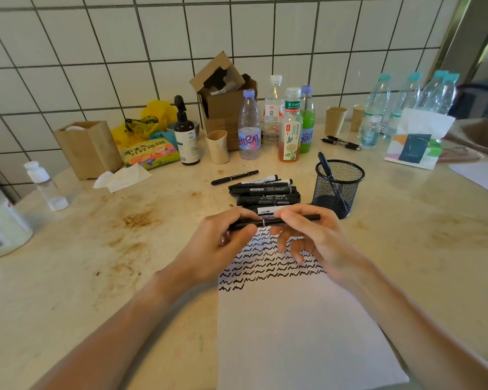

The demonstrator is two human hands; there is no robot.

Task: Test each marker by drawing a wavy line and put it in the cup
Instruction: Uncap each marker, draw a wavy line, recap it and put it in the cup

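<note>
A black marker [268, 221] lies level between both hands above the white paper [293, 333]. My left hand [220, 243] grips its left part and my right hand [313, 237] pinches its right part; a thin pale ring shows at the middle. Rows of black wavy lines [265, 266] cover the paper's upper part. Behind the hands sits a pile of several black markers [265, 192], with one single marker [234, 177] lying apart at its far left. The black mesh cup [339, 187] stands to the right of the pile with a marker leaning inside.
Bottles [290, 125], paper cups [217, 146], an open cardboard box [223, 99] and a pump bottle [185, 136] line the tiled wall. A wooden box [89, 149] and tissue stand at left, a tissue pack [417, 142] at right. The tabletop is stained.
</note>
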